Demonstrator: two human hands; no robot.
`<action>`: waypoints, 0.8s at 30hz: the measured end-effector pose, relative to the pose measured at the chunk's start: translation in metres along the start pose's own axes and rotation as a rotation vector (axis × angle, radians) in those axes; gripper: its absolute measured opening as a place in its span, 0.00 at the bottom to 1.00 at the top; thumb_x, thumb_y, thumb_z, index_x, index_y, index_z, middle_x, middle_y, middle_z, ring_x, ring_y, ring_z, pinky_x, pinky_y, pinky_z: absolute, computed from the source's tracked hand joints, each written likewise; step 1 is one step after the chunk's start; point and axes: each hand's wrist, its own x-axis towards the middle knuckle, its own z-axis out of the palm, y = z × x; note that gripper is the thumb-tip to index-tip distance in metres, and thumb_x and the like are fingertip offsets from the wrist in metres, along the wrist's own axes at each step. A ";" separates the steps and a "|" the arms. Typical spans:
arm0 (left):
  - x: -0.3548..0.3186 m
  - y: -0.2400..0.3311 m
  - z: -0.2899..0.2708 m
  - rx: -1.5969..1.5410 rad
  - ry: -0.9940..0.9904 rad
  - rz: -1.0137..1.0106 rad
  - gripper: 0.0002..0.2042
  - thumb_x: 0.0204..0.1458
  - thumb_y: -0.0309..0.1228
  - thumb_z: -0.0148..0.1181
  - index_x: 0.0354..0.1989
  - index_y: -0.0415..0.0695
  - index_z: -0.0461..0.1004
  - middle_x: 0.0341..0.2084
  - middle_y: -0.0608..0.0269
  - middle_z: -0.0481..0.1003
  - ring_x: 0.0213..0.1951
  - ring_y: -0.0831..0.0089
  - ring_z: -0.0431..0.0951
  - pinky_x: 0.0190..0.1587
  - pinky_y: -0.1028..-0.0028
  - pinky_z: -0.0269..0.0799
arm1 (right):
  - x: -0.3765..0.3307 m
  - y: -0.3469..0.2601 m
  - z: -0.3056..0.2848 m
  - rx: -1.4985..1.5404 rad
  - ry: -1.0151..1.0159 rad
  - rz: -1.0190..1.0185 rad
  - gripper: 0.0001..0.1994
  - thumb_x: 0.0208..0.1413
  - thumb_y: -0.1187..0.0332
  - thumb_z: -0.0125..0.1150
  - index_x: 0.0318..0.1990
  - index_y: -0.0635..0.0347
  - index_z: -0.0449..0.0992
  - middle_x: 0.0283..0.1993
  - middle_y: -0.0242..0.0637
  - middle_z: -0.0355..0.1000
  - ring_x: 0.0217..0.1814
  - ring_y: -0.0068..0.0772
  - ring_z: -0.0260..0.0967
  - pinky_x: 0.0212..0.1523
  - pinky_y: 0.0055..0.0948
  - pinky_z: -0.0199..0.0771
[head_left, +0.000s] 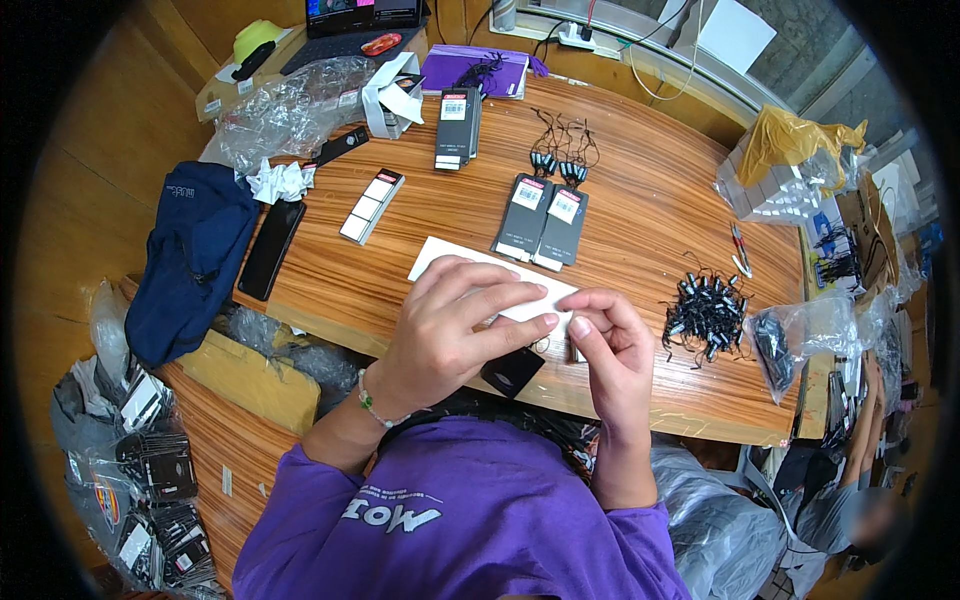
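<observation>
My left hand is curled over a white card strip near the table's front edge, its fingertips drawn together. What lies in them is hidden. Close by on the right, my right hand has thumb and index finger closed on something small that I cannot make out. A black card shows below my left fingers, with a small ring-like shape beside it. Just beyond my hands lie two stacks of grey tags side by side, and black cords with small dark cylinders are at their top ends.
A heap of black corded pieces is on the right, with red-handled pliers behind it. At left are a black phone, a white-labelled strip and a navy bag. Another grey tag stack lies farther back. Someone's arm shows far right.
</observation>
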 end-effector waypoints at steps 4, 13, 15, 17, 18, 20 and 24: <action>0.000 0.007 0.002 0.039 0.014 0.022 0.11 0.36 0.28 0.58 0.31 0.51 0.79 0.32 0.69 0.75 0.34 0.71 0.73 0.36 0.72 0.65 | 0.006 0.019 -0.003 0.002 0.073 -0.168 0.02 0.55 0.74 0.50 0.33 0.63 0.67 0.39 0.33 0.64 0.40 0.20 0.61 0.43 0.18 0.59; -0.020 -0.005 0.011 -0.118 0.016 -0.012 0.08 0.37 0.24 0.58 0.30 0.44 0.75 0.31 0.65 0.75 0.32 0.70 0.73 0.34 0.72 0.65 | 0.019 0.013 -0.018 0.426 0.013 -0.281 0.04 0.58 0.70 0.46 0.38 0.59 0.62 0.30 0.37 0.63 0.27 0.25 0.59 0.31 0.24 0.61; -0.019 -0.007 0.011 -0.163 -0.038 -0.064 0.08 0.39 0.26 0.58 0.31 0.43 0.73 0.32 0.64 0.74 0.33 0.69 0.74 0.36 0.71 0.66 | 0.020 0.011 -0.017 0.564 -0.101 -0.268 0.05 0.58 0.69 0.46 0.38 0.58 0.61 0.27 0.36 0.62 0.24 0.25 0.58 0.27 0.24 0.59; -0.016 -0.004 0.014 -0.293 0.003 -0.138 0.08 0.40 0.25 0.59 0.31 0.41 0.72 0.31 0.62 0.74 0.33 0.67 0.74 0.36 0.70 0.68 | 0.023 0.011 -0.016 0.645 -0.176 -0.232 0.05 0.59 0.68 0.44 0.39 0.57 0.61 0.26 0.36 0.62 0.23 0.25 0.56 0.26 0.23 0.58; -0.014 -0.003 0.016 -0.358 0.023 -0.175 0.07 0.41 0.25 0.59 0.31 0.40 0.72 0.31 0.61 0.74 0.33 0.66 0.74 0.35 0.70 0.68 | 0.024 0.011 -0.013 0.690 -0.201 -0.207 0.05 0.59 0.67 0.44 0.39 0.56 0.61 0.27 0.35 0.62 0.23 0.24 0.56 0.26 0.23 0.58; -0.015 0.002 0.021 -0.428 0.034 -0.250 0.08 0.43 0.24 0.59 0.32 0.39 0.71 0.31 0.59 0.73 0.33 0.65 0.74 0.35 0.71 0.70 | 0.025 0.011 -0.012 0.786 -0.221 -0.159 0.05 0.59 0.67 0.44 0.39 0.56 0.61 0.27 0.34 0.61 0.22 0.23 0.55 0.26 0.22 0.58; -0.032 0.005 0.033 -0.635 0.083 -0.521 0.11 0.44 0.24 0.61 0.35 0.39 0.69 0.31 0.57 0.73 0.34 0.68 0.75 0.33 0.73 0.71 | 0.027 0.012 -0.013 0.921 -0.198 -0.097 0.05 0.60 0.67 0.44 0.39 0.55 0.60 0.26 0.32 0.60 0.22 0.20 0.53 0.25 0.20 0.58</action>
